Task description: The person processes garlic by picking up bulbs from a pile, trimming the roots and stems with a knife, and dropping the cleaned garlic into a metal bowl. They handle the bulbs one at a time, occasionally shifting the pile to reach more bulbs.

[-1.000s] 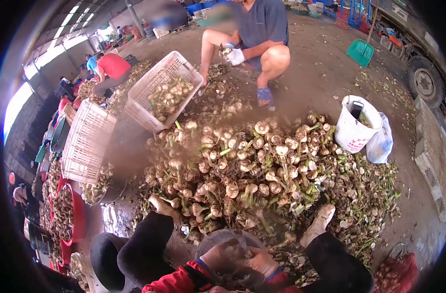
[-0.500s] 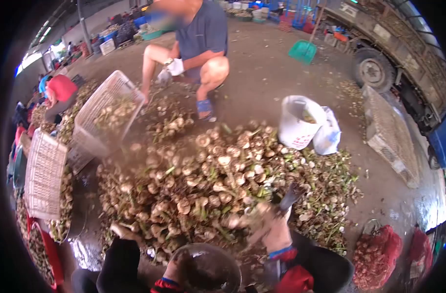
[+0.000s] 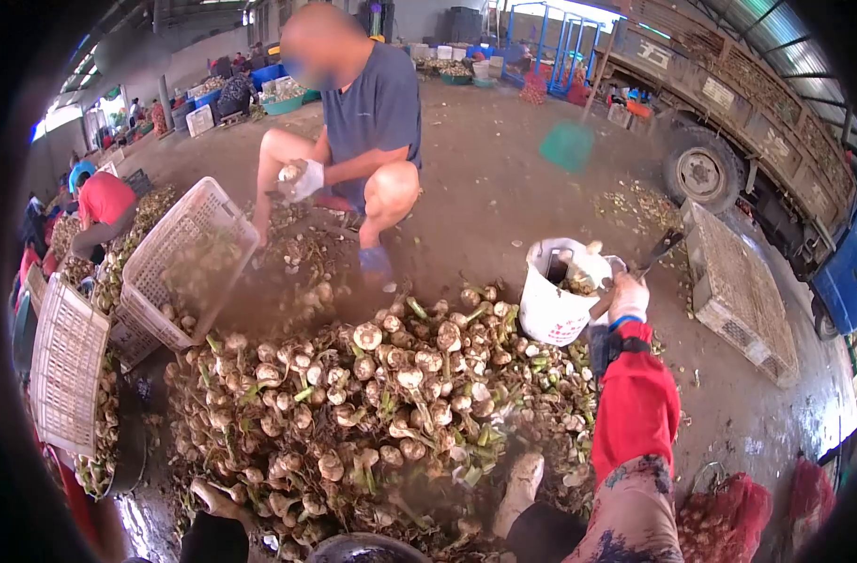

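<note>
My right hand [image 3: 627, 298], in a pale glove below a red sleeve, reaches out to the white bucket [image 3: 552, 317] at the right end of the garlic heap. It is closed around a hand tool with a dark, flat end [image 3: 665, 248], which points up and to the right. Pale garlic bulbs [image 3: 590, 270] show at the bucket's mouth, just left of the hand. The heap of garlic [image 3: 353, 403], with roots and green stems, spreads across the floor before me. My left hand is out of view.
A dark basin's rim [image 3: 367, 542] shows at the bottom edge. Across the heap sits a person [image 3: 367, 131] with gloved hands, beside a tilted plastic crate [image 3: 142, 258]. Another crate [image 3: 70, 361] stands left. Red net sacks [image 3: 728, 516] lie right, near a flat crate [image 3: 743, 296] and a truck [image 3: 728, 103].
My right hand has moved from the near side of the heap forward and right to the bucket. My left hand, earlier at the basin, has left the view. My view has tilted up.
</note>
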Available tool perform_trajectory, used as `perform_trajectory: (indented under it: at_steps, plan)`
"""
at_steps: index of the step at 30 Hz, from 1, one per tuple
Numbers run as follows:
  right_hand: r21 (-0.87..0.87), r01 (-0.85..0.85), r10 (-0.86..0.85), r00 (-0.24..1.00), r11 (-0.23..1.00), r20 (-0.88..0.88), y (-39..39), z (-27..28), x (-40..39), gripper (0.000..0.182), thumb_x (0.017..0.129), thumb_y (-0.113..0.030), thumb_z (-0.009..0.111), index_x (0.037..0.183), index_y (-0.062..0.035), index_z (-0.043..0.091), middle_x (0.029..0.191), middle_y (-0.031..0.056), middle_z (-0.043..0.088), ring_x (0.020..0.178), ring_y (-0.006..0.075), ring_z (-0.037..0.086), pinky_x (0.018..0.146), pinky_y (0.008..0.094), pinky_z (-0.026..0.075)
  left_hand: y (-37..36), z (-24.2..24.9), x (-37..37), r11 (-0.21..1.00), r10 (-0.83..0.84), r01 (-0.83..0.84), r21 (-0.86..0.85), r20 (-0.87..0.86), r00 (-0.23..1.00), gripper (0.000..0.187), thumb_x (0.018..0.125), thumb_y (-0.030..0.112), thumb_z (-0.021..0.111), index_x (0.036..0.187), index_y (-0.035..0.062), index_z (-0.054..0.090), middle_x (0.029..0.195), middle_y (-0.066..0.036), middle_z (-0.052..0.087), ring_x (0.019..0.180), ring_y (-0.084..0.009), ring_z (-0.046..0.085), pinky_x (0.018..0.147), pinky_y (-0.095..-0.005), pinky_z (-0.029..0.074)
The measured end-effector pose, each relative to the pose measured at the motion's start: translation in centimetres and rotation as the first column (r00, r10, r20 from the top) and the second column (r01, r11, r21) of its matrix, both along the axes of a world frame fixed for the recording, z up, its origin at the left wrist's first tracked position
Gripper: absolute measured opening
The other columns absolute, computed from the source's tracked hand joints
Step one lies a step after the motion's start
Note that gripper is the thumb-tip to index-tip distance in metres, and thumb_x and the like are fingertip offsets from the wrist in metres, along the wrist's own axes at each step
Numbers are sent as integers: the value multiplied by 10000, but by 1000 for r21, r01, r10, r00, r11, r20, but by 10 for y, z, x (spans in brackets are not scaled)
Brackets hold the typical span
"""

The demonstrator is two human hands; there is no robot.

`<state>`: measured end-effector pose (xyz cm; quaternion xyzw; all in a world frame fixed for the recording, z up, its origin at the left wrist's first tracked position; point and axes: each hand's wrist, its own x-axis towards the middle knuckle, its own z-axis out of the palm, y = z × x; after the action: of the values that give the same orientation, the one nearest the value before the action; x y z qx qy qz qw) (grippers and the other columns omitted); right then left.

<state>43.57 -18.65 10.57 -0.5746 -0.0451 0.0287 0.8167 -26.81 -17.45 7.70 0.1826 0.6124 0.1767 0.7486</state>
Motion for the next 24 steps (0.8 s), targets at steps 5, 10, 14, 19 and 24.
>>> perform_trajectory:
  at_steps: [5, 10, 14, 19, 24]
  plan:
    - [-111, 5, -4, 1000, 994, 12, -40, -58, -31, 313, 770, -43, 663, 1073, -80, 597, 805, 42, 614, 602, 155, 566, 504, 316, 460, 20, -62, -9, 952, -258, 263, 160, -50, 965, 342, 880, 186, 565, 1196, 68, 517, 1021, -64, 567, 925, -166, 527, 810, -276, 423]
    - [-363, 0, 81, 975, 932, 207, -98, 3, -57, 143, 798, -135, 625, 913, -61, 585, 779, 58, 600, 668, 189, 575, 551, 331, 468, -9, -156, -48, 96, -633, 841, 533, -619, 465, 334, 886, 228, 544, 1164, 43, 551, 1139, -82, 573, 1084, -188, 516, 956, -280, 387]
    - [-590, 13, 281, 870, 807, 404, -127, 113, -83, 171, 840, -255, 574, 795, -93, 602, 706, 40, 591, 597, 168, 554, 514, 307, 440, -16, -132, -14, 388, -637, 740, 550, -420, 646, 487, 827, 307, 619, 1218, 31, 527, 1179, -116, 585, 1085, -235, 556, 927, -303, 427]
    - [-462, -149, 384, 794, 874, 471, -153, 243, -189, 341, 879, -280, 591, 1143, -69, 549, 815, -14, 578, 579, 69, 459, 496, 213, 356, -36, -199, -30, 365, -681, 757, 542, -399, 614, 502, 826, 375, 591, 1215, 63, 537, 1219, -108, 564, 1138, -225, 523, 950, -301, 407]
    - [-667, -256, 655, 602, 700, 456, -185, 270, -299, 513, 870, -208, 564, 1320, -15, 411, 842, -25, 528, 603, 45, 412, 524, 187, 327, -22, -280, -41, -39, -488, 880, 473, -777, 396, 454, 830, 334, 556, 1182, 47, 565, 1102, -139, 626, 1044, -270, 585, 896, -359, 447]
